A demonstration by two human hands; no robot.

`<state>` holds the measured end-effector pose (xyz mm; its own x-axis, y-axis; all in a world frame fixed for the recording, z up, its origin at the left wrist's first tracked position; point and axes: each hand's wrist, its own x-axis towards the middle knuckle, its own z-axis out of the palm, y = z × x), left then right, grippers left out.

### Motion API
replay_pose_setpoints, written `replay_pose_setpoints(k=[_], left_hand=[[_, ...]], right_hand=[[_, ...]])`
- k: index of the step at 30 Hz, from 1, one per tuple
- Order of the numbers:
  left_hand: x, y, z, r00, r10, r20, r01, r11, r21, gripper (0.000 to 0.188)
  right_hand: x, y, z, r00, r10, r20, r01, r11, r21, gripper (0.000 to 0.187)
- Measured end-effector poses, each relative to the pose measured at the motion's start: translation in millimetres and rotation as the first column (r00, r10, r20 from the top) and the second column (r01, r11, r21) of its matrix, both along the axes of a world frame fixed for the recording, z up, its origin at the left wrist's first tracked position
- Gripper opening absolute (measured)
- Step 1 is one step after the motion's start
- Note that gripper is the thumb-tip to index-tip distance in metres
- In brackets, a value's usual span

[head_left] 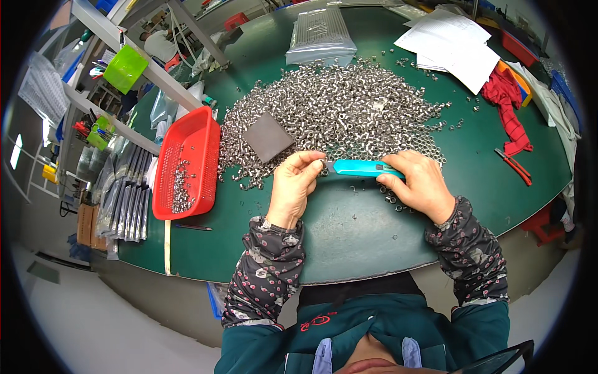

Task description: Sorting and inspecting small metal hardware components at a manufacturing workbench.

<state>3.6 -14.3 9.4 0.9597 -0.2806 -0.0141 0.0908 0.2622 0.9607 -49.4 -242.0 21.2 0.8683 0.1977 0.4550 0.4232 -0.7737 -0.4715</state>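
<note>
My right hand [421, 186] is closed around a teal utility knife [360, 167] and points it leftward. Its short blade [331, 167] meets the fingertips of my left hand [291, 187]. Thumb and forefinger there pinch a small metal ring [323, 164], mostly covered by the fingers. Just beyond both hands spreads a large heap of small shiny metal rings [336, 112]. On the heap's near left side lies a dark grey square block [268, 137]. A few loose rings [390, 198] lie close to my right hand.
A red plastic basket [208, 168] with some rings inside stands left on the green table [355, 249]. A pen [194, 227] lies near it. Plastic-wrapped parts [321, 31] and white papers [445, 43] are at the back. Red-handled pliers [516, 168] and red cloth [507, 109] lie right.
</note>
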Motion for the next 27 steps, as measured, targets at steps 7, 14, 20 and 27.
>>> replay_pose_setpoints(k=[7,14,20,27], left_hand=[[1.2,1.1,-1.4,1.000,-0.024,-0.015,0.024,1.000,0.011,0.016],[1.4,1.6,1.5,0.998,-0.030,-0.057,0.032,0.999,0.027,0.014],[3.6,5.0,-0.6,0.994,-0.082,-0.069,0.082,0.997,-0.009,0.015],[4.7,6.1,-0.1,0.991,-0.099,-0.091,0.099,0.995,0.003,0.014]], right_hand=[[1.2,-1.1,-1.4,0.998,-0.008,0.065,0.010,0.999,-0.031,0.026],[1.2,-0.9,-0.1,0.990,-0.024,0.138,0.036,0.995,-0.089,0.025],[0.6,0.0,4.4,0.986,-0.020,0.166,0.040,0.992,-0.121,0.024],[2.3,-0.6,4.9,0.972,0.002,0.237,0.034,0.988,-0.148,0.026]])
